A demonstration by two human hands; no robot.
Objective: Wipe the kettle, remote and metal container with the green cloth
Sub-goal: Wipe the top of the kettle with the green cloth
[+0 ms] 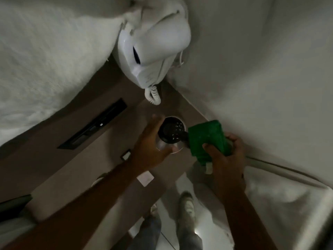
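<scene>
Seen from above, the kettle [173, 131] has a shiny metal body and a black lid, and it stands on the brown bedside table [54, 168]. My left hand [153, 147] wraps around the kettle's left side, with the thumb across its front. My right hand [225, 156] grips the folded green cloth [207, 139] and presses it against the kettle's right side, where it hides the handle. The black remote [95, 127] lies to the left on the table. A round pale rim [97, 180], perhaps the metal container, peeks out beside my left forearm.
A white telephone [153, 47] with a coiled cord sits at the table's far corner. A small white card [145, 178] and a small dark square item [126, 155] lie near my left wrist. White bedding [45, 60] borders the left side, and a wall stands to the right.
</scene>
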